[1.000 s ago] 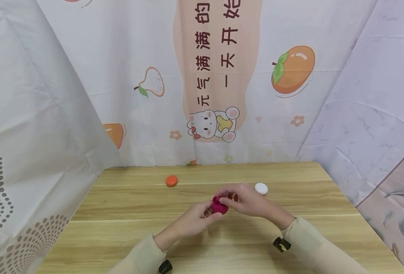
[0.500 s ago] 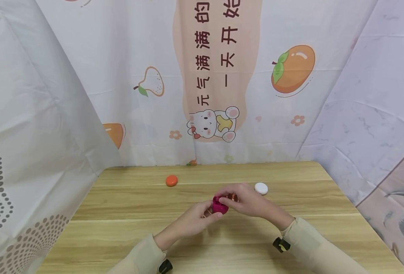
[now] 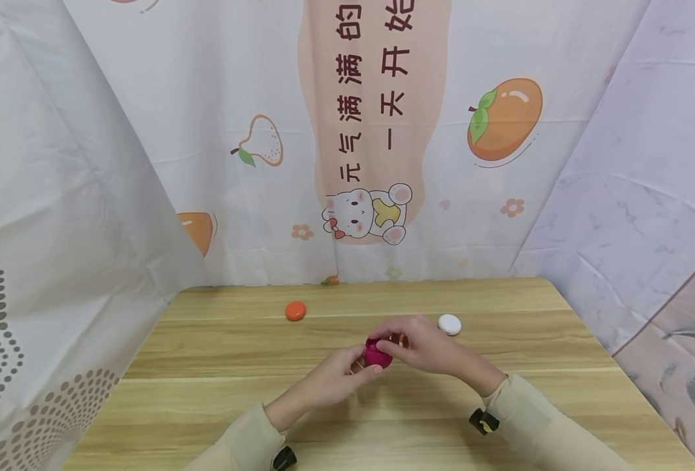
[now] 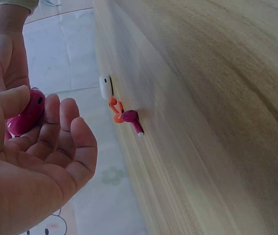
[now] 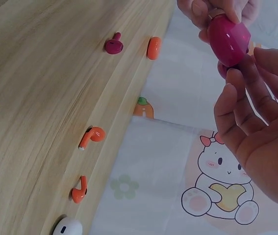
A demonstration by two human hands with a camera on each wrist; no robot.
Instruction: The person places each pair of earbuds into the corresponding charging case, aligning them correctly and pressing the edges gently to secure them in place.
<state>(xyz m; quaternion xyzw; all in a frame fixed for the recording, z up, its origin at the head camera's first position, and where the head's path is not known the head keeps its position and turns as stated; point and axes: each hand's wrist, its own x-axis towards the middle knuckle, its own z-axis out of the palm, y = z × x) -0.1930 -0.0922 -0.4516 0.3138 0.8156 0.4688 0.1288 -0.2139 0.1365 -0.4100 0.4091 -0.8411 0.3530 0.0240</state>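
A glossy magenta earbud charging case (image 3: 377,356) is held between both hands above the wooden table in the head view. My left hand (image 3: 332,379) grips its near left side with thumb and fingers. From the right, my right hand (image 3: 427,345) has thumb and index finger pinched at the case's top. Seen in the right wrist view, the case (image 5: 228,41) has a small rounded magenta piece (image 5: 222,71) beside my right fingertips; I cannot tell whether it is the lid or an earbud. One magenta earbud (image 5: 113,45) lies loose on the table.
Two orange earbuds, one nearer the magenta one (image 5: 93,134), lie on the wooden table (image 3: 218,366). An orange case (image 3: 295,311) rests at the back left, and a white case (image 3: 449,324) sits just beyond my right hand. A printed curtain (image 3: 253,216) stands behind the table.
Both hands stay in place around the magenta case. The magenta part at the top of the case shifts slightly under my right fingers; the things on the table have not moved.
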